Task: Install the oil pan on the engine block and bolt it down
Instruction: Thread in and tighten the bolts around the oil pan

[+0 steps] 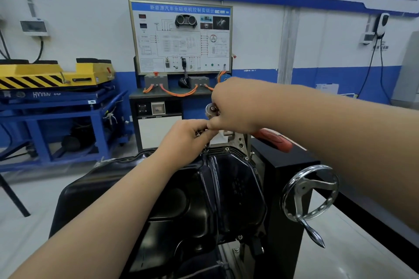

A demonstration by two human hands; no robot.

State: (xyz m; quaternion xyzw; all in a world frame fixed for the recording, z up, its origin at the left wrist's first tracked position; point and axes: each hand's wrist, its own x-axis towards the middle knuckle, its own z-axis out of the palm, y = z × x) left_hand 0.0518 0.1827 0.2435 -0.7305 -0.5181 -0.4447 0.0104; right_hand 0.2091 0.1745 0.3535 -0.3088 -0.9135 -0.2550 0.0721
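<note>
Oil pan (226, 188): black, sump side up, seated on the engine, with only a grey casting (237, 141) showing past its far rim. Nothing rests on it. Bolts (226, 149) sit in the flange holes along the far and right edges, and one more is near the close right corner.

Right grip (233, 106): raised above the far rim with the forearm coming in from the right. The fingers are clenched round the silver head of a ratchet (212, 110). Its red-and-black handle (275, 140) points right and slightly toward the camera, passing under the wrist.

Left grip (186, 138): lower, with the forearm crossing the pan from the near left. The fingertips pinch the extension (206, 146) just under the ratchet head, and the thumb touches the right thumb. The extension runs straight down to the far flange. Its tip meets the rim at a bolt hole, but the socket is too small to make out.

Edges and room: the pan's right side sits close to the black stand (285, 165), and a chrome handwheel (310, 192) stands just beside it with its crank hanging down. Left of the pan is open floor (34, 188), running out to a blue cart (56, 108). A training panel (181, 36) stands against the wall, well beyond the far rim.
</note>
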